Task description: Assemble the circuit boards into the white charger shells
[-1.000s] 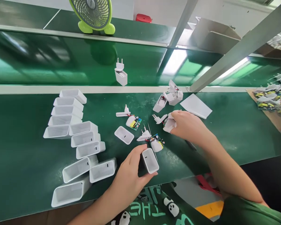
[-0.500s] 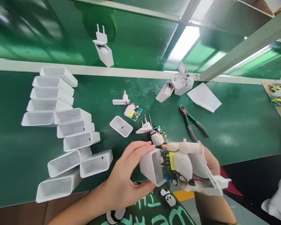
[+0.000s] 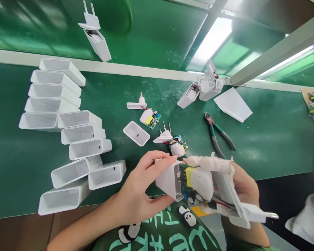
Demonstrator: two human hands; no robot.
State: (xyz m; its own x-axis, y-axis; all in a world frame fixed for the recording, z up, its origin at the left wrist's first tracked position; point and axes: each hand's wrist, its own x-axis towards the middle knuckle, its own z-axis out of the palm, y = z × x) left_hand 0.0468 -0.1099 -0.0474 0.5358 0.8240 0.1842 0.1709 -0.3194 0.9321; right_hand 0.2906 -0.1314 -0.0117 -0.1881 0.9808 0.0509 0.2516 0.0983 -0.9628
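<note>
Casing (image 3: pixel 167 179) fills the left hand's (image 3: pixel 137 190) wide grip, perhaps touching the circuit board (image 3: pixel 184 179).

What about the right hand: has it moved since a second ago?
Yes: the right hand has drawn back to the near side of the bench; it was close beside the white sheet, and is now farther from it, near the left hand.
</note>
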